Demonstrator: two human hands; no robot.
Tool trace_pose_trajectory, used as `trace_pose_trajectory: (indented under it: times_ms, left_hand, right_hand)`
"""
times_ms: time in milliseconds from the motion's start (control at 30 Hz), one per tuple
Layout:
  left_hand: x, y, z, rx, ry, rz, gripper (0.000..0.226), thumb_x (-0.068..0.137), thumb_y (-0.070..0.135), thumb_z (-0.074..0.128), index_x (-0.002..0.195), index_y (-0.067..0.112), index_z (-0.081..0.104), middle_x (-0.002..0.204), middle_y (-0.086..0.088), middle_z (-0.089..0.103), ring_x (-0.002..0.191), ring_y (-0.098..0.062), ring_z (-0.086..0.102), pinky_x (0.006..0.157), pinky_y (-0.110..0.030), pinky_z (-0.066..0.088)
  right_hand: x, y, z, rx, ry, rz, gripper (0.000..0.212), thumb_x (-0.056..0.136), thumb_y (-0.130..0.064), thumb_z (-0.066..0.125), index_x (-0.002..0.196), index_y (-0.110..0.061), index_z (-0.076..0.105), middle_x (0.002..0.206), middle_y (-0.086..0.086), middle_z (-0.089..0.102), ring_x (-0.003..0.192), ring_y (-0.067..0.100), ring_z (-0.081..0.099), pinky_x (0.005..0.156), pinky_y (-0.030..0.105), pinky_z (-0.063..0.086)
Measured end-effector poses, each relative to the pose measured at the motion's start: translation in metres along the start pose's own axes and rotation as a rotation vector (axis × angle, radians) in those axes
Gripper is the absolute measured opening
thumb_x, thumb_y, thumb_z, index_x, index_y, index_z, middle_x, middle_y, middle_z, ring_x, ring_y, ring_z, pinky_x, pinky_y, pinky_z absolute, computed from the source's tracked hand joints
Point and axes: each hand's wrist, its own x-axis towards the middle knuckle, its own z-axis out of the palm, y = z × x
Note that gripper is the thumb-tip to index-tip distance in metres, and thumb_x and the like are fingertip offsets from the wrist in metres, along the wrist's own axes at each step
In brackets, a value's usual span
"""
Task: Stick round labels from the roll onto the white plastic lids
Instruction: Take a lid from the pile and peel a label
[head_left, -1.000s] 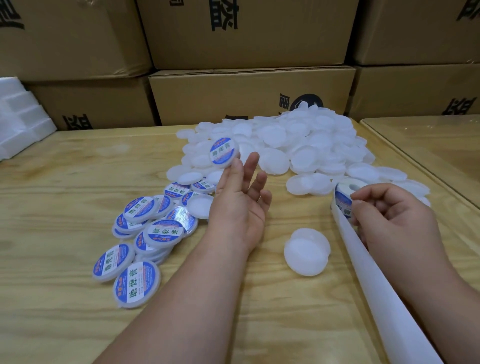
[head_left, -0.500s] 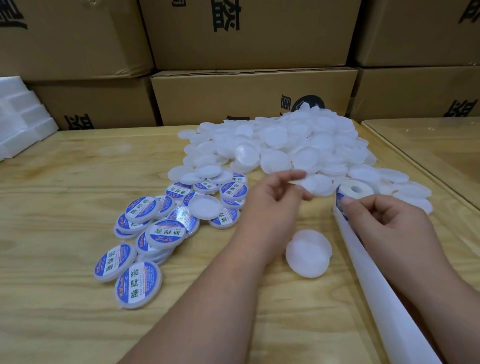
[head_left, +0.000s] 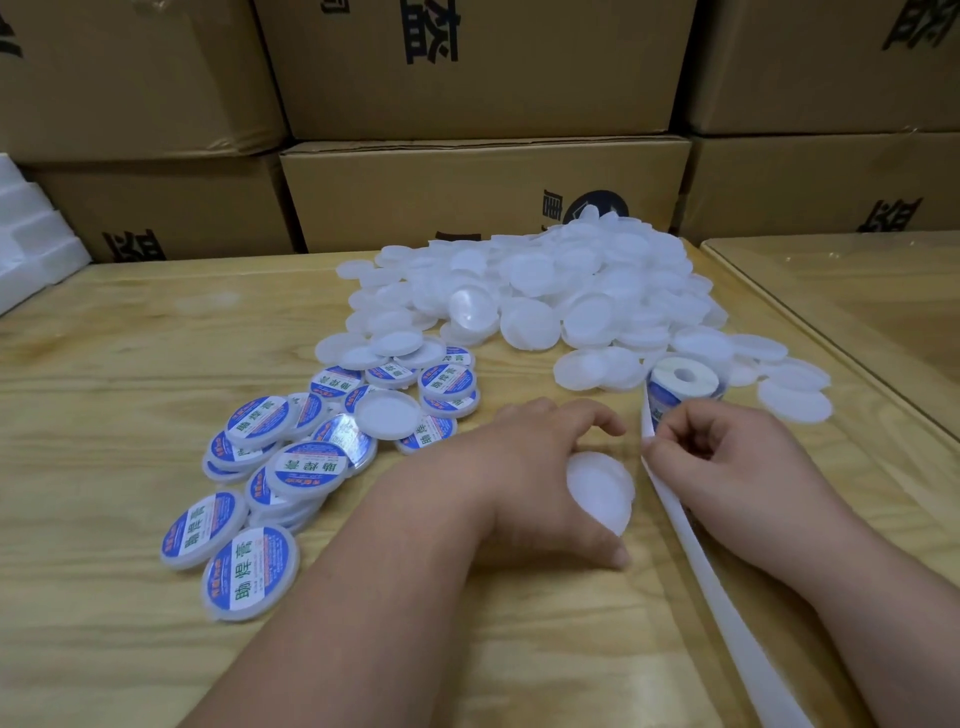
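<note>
A plain white lid (head_left: 602, 488), resting on another one, lies on the table in front of me. My left hand (head_left: 530, 467) covers its left side, with thumb and fingers curled around it. Just to the right, my right hand (head_left: 727, 467) pinches the white backing strip (head_left: 727, 603) a little below the label roll (head_left: 685, 382), which stands upright. The strip trails off to the bottom right. A big heap of plain white lids (head_left: 571, 291) lies behind, and lids with blue labels (head_left: 291, 467) are spread to the left.
Stacked cardboard boxes (head_left: 483, 192) close off the back of the wooden table (head_left: 130, 364). White foam blocks (head_left: 31, 244) sit at the far left. A second table (head_left: 857, 291) adjoins on the right. A few loose lids (head_left: 795, 402) lie right of the roll.
My left hand dropped a labelled lid onto the labelled group, reached toward the heap, then came back down onto the plain lid. My right hand slid down from the roll onto the strip.
</note>
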Motion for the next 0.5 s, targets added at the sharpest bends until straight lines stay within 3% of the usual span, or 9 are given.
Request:
trace_pose_trajectory:
  times_ms: [133, 200, 367, 433, 500]
  left_hand:
    - [-0.001, -0.003, -0.002, -0.029, 0.083, 0.008, 0.063, 0.073, 0.047, 0.08, 0.121, 0.06, 0.042, 0.118, 0.023, 0.047, 0.098, 0.003, 0.054, 0.077, -0.022, 0.046]
    - [0.001, -0.004, -0.001, -0.057, 0.133, 0.017, 0.047, 0.078, 0.04, 0.073, 0.117, 0.054, 0.05, 0.107, 0.023, 0.054, 0.086, 0.008, 0.055, 0.067, -0.018, 0.044]
    - [0.008, -0.007, 0.006, -0.186, 0.277, 0.054, 0.011, 0.085, 0.026, 0.067, 0.089, 0.036, 0.068, 0.079, 0.022, 0.066, 0.068, 0.005, 0.058, 0.063, -0.019, 0.048]
    - [0.01, -0.009, 0.009, -0.239, 0.346, 0.057, 0.007, 0.087, 0.028, 0.068, 0.082, 0.032, 0.068, 0.069, 0.027, 0.063, 0.063, 0.006, 0.057, 0.061, -0.017, 0.044]
    - [0.01, -0.009, 0.008, -0.28, 0.379, 0.056, 0.006, 0.085, 0.036, 0.072, 0.084, 0.033, 0.067, 0.072, 0.023, 0.064, 0.063, 0.005, 0.056, 0.063, -0.018, 0.043]
  right_hand:
    - [-0.001, 0.0, -0.004, 0.041, -0.062, 0.03, 0.017, 0.082, -0.018, 0.062, 0.067, -0.014, 0.057, 0.049, -0.008, 0.043, 0.043, 0.007, 0.035, 0.041, 0.017, 0.03]
    - [-0.001, -0.001, -0.007, 0.077, -0.086, 0.048, 0.02, 0.082, -0.017, 0.06, 0.062, -0.014, 0.055, 0.048, -0.007, 0.04, 0.041, 0.007, 0.032, 0.039, 0.015, 0.027]
    - [-0.005, -0.007, -0.016, 0.116, -0.172, 0.108, 0.019, 0.071, -0.029, 0.056, 0.056, -0.018, 0.051, 0.053, -0.002, 0.037, 0.048, 0.014, 0.03, 0.042, 0.021, 0.026]
    - [-0.007, -0.008, -0.02, 0.135, -0.207, 0.13, 0.017, 0.067, -0.03, 0.054, 0.055, -0.019, 0.049, 0.055, 0.0, 0.035, 0.05, 0.016, 0.029, 0.045, 0.025, 0.025]
    - [-0.009, -0.008, -0.024, 0.14, -0.244, 0.148, 0.017, 0.067, -0.028, 0.054, 0.055, -0.019, 0.046, 0.057, 0.0, 0.034, 0.051, 0.016, 0.028, 0.045, 0.025, 0.023]
